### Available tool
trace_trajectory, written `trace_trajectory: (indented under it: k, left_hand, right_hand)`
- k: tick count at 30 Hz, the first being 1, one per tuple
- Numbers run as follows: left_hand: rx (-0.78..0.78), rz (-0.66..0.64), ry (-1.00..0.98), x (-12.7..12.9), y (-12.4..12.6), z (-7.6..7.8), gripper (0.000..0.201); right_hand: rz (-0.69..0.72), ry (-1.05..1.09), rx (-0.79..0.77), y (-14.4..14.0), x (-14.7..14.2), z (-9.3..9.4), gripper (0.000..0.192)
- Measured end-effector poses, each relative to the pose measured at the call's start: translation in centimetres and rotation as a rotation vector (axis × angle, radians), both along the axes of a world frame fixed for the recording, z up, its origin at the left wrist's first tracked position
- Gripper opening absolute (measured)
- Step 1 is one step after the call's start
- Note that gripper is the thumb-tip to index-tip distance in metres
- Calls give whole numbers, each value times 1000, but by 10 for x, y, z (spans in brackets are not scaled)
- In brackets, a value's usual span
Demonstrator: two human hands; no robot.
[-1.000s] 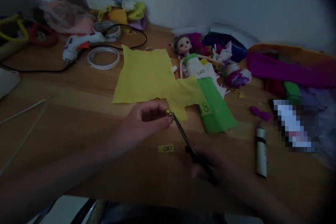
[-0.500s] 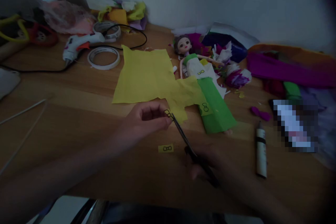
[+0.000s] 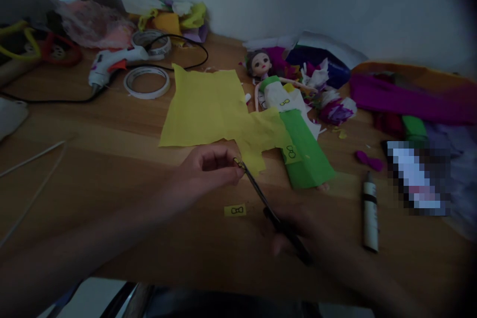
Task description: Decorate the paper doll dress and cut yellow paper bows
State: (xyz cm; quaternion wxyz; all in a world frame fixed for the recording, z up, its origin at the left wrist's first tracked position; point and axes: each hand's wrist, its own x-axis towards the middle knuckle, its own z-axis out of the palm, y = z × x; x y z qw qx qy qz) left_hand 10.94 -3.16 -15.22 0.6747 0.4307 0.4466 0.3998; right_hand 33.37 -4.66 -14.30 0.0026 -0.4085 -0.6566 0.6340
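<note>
Between thumb and fingers, my left hand (image 3: 214,166) pinches a tiny yellow bow cutout (image 3: 238,162) with black outlines. My right hand (image 3: 294,228) grips a pair of dark-handled scissors (image 3: 257,190), whose blade tips meet the cutout at my left fingertips. Below them on the table lies a small yellow strip (image 3: 235,210) with a bow drawn on it. Just beyond my left hand spreads a large yellow sheet (image 3: 204,107) with a notched edge. It partly overlaps a doll (image 3: 261,64) in a white and green dress, where two more drawn yellow bows show.
A white marker (image 3: 370,216), a purple bow (image 3: 368,160) and a pixelated flat object (image 3: 417,176) lie at the right. To the left are a glue gun (image 3: 117,62) with its cord, tape rolls (image 3: 146,83) and a thin white stick (image 3: 33,158). Colourful scraps line the wall.
The scissor blades have moved slightly up and left onto the bow cutout, which now looks more turned and partly covered. My left hand stays nearly in place.
</note>
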Motion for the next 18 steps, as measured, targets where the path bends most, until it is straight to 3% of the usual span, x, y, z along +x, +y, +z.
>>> trace_trajectory:
  k: [18]
  left_hand:
    - [-4,-5,-27,0,0,7,17]
  right_hand:
    - [14,-57,-1,-2,2,1,18]
